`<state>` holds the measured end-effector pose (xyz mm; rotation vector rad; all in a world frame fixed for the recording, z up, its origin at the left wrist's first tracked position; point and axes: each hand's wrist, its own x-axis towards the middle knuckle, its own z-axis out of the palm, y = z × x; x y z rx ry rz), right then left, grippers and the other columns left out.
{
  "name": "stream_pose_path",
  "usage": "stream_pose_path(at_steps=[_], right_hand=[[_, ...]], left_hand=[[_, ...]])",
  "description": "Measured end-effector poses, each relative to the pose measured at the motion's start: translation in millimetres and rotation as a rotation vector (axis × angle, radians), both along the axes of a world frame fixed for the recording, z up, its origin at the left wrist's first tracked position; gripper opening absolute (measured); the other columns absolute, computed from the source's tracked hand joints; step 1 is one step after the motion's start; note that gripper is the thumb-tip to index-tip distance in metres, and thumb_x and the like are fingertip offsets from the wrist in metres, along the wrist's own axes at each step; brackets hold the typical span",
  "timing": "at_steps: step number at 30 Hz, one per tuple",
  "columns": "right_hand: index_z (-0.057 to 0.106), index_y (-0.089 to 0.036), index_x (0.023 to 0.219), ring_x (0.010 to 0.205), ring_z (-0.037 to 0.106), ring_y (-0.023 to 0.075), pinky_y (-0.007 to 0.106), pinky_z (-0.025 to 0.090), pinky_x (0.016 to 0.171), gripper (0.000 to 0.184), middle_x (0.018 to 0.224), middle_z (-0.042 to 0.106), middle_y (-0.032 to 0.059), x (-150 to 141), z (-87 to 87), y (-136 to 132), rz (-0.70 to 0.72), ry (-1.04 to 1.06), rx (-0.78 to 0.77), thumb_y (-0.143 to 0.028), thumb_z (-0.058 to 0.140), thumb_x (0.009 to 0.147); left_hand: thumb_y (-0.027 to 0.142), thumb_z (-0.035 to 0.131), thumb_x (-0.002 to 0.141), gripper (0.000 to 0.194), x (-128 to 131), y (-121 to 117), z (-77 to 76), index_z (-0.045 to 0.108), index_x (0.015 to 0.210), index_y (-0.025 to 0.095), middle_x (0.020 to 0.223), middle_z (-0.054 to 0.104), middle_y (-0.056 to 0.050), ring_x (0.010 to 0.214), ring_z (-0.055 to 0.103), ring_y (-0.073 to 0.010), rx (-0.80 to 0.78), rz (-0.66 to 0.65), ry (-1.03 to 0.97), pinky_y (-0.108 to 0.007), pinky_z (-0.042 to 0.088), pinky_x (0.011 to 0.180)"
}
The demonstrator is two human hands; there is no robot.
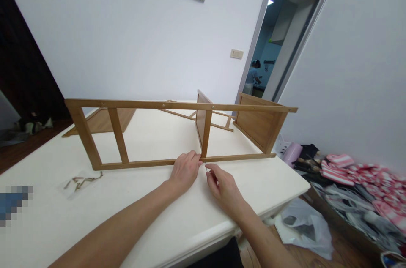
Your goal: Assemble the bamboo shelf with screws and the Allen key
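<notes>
A wooden shelf frame (152, 163) lies on its side on the white table, its long lower rail towards me. My left hand (185, 169) is closed over that rail, just left of where the middle shelf panel (201, 122) meets it. Close beside it, my right hand (222, 181) pinches a thin metal hex key (206, 167) between thumb and forefinger. The key's upper end is at the rail by the panel joint; whether it sits in a screw head is too small to tell. A second shelf panel (258, 122) stands between the rails at the right end.
Screws (83, 181) lie on a clear plastic bag at the table's left. Behind the frame are a loose wooden panel (106, 121) and another slim frame (177, 111). Clothes (355, 175) are heaped right of the table (142, 217). A person (252, 77) stands beyond the doorway.
</notes>
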<state>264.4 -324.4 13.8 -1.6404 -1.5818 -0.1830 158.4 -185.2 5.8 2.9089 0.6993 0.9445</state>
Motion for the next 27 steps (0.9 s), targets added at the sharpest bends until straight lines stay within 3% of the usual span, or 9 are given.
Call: stream_pose_path(at_steps=[3,6,10,15,18,21,25,27], right_hand=[[0.058,-0.021,0.101,0.056,0.061,0.0114,0.021,0.049,0.052,0.015,0.070,0.066,-0.0006,3.6,-2.1,0.7,0.029,0.192,-0.021,-0.021,0.045,0.092],[0.059,-0.021,0.092,0.057,0.062,0.0118,0.022,0.050,0.052,0.009,0.070,0.067,-0.0005,5.6,-3.3,0.1,0.036,0.248,-0.037,-0.022,0.051,0.089],[0.060,-0.021,0.087,0.063,0.062,0.0135,0.024,0.050,0.058,0.007,0.074,0.066,0.0016,3.9,-2.9,-1.4,0.010,0.061,0.003,-0.020,0.053,0.089],[0.055,-0.020,0.074,0.068,0.057,0.0161,0.028,0.047,0.061,0.018,0.074,0.058,0.0051,-0.7,0.0,-1.1,-0.090,-0.182,0.099,-0.019,0.050,0.091],[0.059,-0.019,0.093,0.069,0.057,0.0163,0.028,0.048,0.062,0.011,0.077,0.059,0.0047,-0.4,-0.1,-0.5,-0.061,-0.149,0.089,-0.016,0.048,0.091],[0.056,-0.020,0.117,0.069,0.059,0.0156,0.028,0.051,0.064,0.028,0.079,0.062,0.0039,2.0,-1.8,-0.4,0.019,-0.111,0.050,-0.013,0.046,0.091],[0.064,-0.020,0.101,0.075,0.063,0.0159,0.028,0.054,0.068,0.023,0.081,0.066,0.0051,4.8,-4.2,-0.6,0.097,-0.106,0.037,-0.011,0.046,0.091],[0.064,-0.020,0.103,0.080,0.066,0.0166,0.029,0.055,0.072,0.024,0.088,0.068,0.0065,5.6,-5.5,-0.8,0.120,-0.098,0.054,-0.009,0.047,0.090]], left_hand=[[0.023,0.046,0.095,0.016,-0.1,0.3,0.3,0.062,0.093,0.019,0.089,0.062,-0.005,0.078,0.058,-0.0185,-0.002,-0.002,0.002,-0.033,0.043,0.072],[0.023,0.047,0.094,0.015,-0.2,0.6,-0.2,0.062,0.093,0.019,0.088,0.062,-0.005,0.078,0.057,-0.0187,0.001,0.006,0.002,-0.033,0.043,0.072],[0.022,0.046,0.095,0.016,-0.1,0.9,-1.4,0.062,0.093,0.019,0.088,0.062,-0.004,0.077,0.057,-0.0186,0.005,0.008,-0.006,-0.033,0.043,0.072],[0.022,0.044,0.095,0.017,0.0,0.6,-1.2,0.061,0.098,0.019,0.088,0.062,-0.004,0.077,0.057,-0.0182,-0.004,-0.003,-0.015,-0.032,0.043,0.072],[0.023,0.044,0.096,0.018,-0.1,0.6,-1.4,0.061,0.097,0.019,0.087,0.062,-0.004,0.077,0.057,-0.0187,-0.008,-0.001,-0.014,-0.033,0.043,0.072],[0.023,0.045,0.095,0.017,0.0,1.2,-2.2,0.062,0.094,0.019,0.088,0.062,-0.005,0.077,0.057,-0.0190,-0.008,0.004,-0.014,-0.034,0.043,0.072],[0.022,0.046,0.095,0.016,-0.3,1.7,-2.3,0.062,0.097,0.019,0.088,0.062,-0.004,0.078,0.057,-0.0186,-0.001,-0.003,-0.019,-0.033,0.042,0.072],[0.022,0.046,0.095,0.016,-0.6,1.5,-1.8,0.061,0.097,0.019,0.088,0.062,-0.004,0.078,0.058,-0.0186,0.001,-0.006,-0.017,-0.033,0.042,0.072]])
